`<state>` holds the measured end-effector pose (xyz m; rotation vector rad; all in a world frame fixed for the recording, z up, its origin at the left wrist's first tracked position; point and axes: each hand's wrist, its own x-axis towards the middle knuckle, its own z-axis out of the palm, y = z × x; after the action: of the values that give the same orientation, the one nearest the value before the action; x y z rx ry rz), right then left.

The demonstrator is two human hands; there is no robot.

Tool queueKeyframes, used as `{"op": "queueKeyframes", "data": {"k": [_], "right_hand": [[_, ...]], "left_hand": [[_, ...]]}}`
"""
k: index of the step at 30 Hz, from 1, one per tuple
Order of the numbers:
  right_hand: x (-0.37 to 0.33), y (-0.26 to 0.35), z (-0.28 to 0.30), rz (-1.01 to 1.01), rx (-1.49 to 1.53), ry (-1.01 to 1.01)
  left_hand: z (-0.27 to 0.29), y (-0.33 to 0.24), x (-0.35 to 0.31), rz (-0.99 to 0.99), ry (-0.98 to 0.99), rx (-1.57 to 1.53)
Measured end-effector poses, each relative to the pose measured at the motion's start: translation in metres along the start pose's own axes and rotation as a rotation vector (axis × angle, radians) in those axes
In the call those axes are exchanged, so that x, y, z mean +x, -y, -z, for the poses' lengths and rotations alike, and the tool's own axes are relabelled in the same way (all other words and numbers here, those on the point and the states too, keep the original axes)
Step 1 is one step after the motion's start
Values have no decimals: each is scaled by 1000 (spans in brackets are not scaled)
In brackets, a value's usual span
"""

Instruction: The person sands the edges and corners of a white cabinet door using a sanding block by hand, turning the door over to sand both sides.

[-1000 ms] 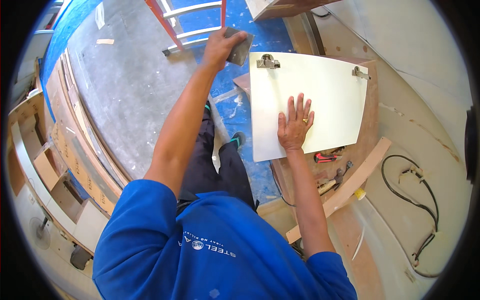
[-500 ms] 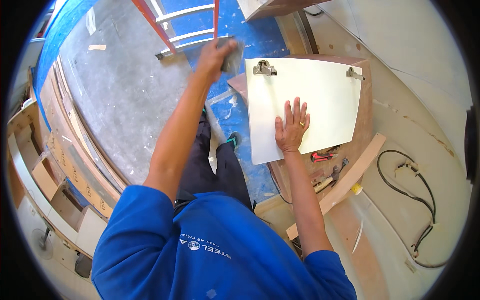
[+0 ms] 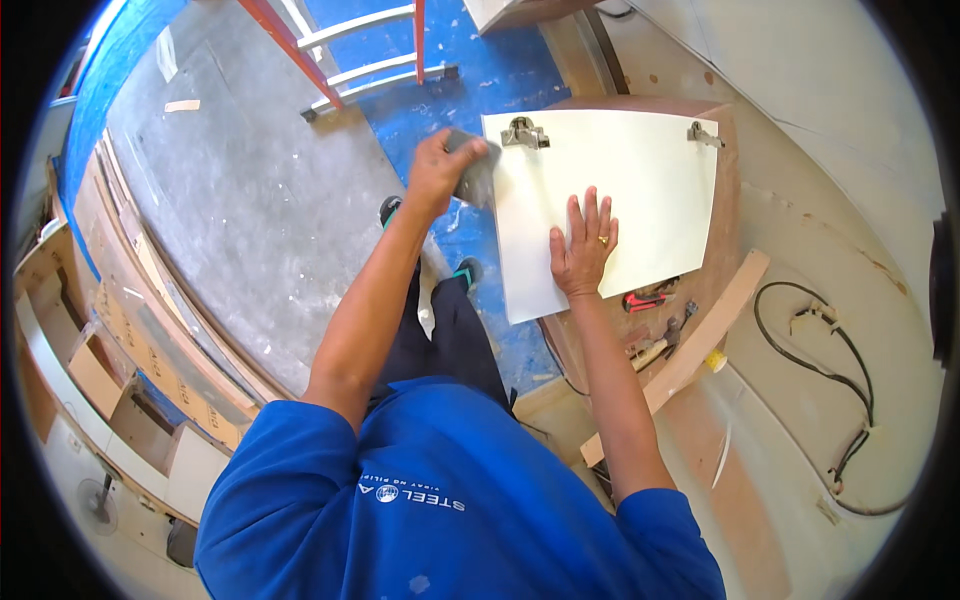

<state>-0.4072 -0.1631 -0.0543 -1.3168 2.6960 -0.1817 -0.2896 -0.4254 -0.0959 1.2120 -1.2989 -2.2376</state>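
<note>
My left hand (image 3: 436,178) is closed around a grey sanding block (image 3: 476,176), slightly blurred, at the left edge of a white cabinet door panel (image 3: 645,215). Fingers stretched out, my right hand (image 3: 584,250) lies flat on the panel's face near its front edge. One metal hinge (image 3: 525,134) is fixed at the panel's far left corner and another hinge (image 3: 705,135) at its far right. The panel rests on a brown wooden surface (image 3: 722,190), its left side overhanging.
A red utility knife (image 3: 645,300) and a hammer (image 3: 655,350) lie in front of the panel, beside a curved wood strip (image 3: 705,345). Black cable (image 3: 868,400) hangs at right. An orange ladder (image 3: 418,45) stands ahead on blue sheeting (image 3: 385,120). Long boards (image 3: 165,270) lie at left.
My left hand has come nearer to me along the panel's left edge with the sanding block. The right hand stays flat on the panel. The whole view has shifted slightly.
</note>
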Motion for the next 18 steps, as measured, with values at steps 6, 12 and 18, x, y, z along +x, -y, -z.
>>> {"op": "queueKeyframes", "data": {"k": [6,12,18], "right_hand": [[4,-1,1,22,4,-17],[5,-1,1,27,-13,-20],[8,0,1,28,-13,-15]], "left_hand": [[-6,-38,30,-195,-160,287],[-10,-7,-7,-153,-58,328],[-4,-36,23,-109,-115,255]]}}
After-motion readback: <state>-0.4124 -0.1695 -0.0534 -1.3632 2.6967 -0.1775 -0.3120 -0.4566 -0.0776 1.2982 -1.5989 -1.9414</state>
